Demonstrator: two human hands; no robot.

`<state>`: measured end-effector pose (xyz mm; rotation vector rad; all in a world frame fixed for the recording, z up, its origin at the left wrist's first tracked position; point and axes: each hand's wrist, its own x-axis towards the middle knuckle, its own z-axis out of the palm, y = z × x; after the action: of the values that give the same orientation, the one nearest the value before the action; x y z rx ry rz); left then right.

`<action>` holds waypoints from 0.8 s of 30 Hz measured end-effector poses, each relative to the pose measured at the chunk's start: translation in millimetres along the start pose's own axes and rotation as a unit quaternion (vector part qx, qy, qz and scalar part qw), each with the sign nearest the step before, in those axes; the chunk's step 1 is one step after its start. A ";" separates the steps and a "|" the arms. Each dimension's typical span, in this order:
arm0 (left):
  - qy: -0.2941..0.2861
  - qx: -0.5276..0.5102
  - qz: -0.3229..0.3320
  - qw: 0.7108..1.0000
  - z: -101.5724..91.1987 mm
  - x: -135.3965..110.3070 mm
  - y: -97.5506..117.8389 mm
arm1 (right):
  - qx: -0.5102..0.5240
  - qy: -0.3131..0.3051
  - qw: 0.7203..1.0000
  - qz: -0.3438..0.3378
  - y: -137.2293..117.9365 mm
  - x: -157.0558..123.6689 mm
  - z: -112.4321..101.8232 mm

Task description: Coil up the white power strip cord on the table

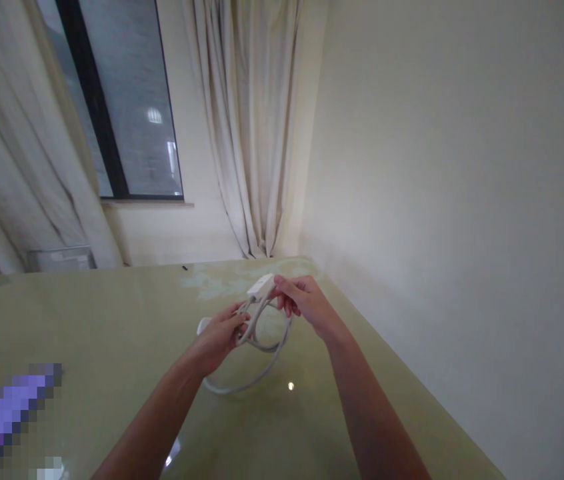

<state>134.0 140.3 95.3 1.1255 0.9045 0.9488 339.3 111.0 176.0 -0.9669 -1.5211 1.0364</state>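
A: Where is the cord (254, 323) held?
B: Between the two hands, above the table (127, 320). Its looped strands are gripped by the left hand (218, 339), with the fingers curled around them.
A: And the right hand (307, 303)?
B: It is closed to a narrow pinch, thumb against fingers, at the right end of the white block (261, 287). Whether the block or only the cord is pinched cannot be told.
A: Where is the rest of the cord seen?
B: One wide loop is hung below the hands, on the near side. A white end piece (203, 325) is seen just left of the left hand, partly covered by it.
A: How many of each can be counted?
B: One cord, one block, one white end piece. The loops are overlapped too closely to be counted.
A: And farther off?
B: One window (132, 93) is flanked by two curtains (257, 120). One small dark object (185, 268) is seen by the table's far edge. At near left, one purple item (12, 407) is blurred into blocks.
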 end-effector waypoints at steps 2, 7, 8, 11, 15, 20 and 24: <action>0.059 0.013 0.048 0.997 -0.4 3.1 -2.8 | -0.048 0.003 0.999 0.005 4.5 1.3 -10.9; 0.112 0.070 0.110 0.985 1.2 4.3 -7.7 | -0.191 0.143 0.971 0.019 34.9 14.0 -32.1; 0.109 0.085 0.117 0.983 2.3 3.3 -7.3 | -0.217 0.202 0.955 0.014 43.3 17.1 -34.2; 0.082 0.123 0.146 0.978 5.3 0.9 -5.1 | -0.227 0.229 0.946 0.039 66.7 24.9 -35.0; 0.076 0.185 0.178 0.963 4.2 2.1 -3.7 | -0.136 0.113 0.984 0.032 71.7 26.9 -27.5; 0.156 0.369 0.227 0.888 0.8 3.3 -2.8 | -0.235 0.079 0.968 -0.049 33.6 13.5 -16.8; 0.178 0.354 0.263 0.880 5.4 0.0 -1.7 | -0.332 0.055 0.941 -0.029 20.7 5.9 0.6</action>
<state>139.3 138.4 94.7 1.9289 1.3390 1.3458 339.2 122.9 158.0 -1.4000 -1.8284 0.4035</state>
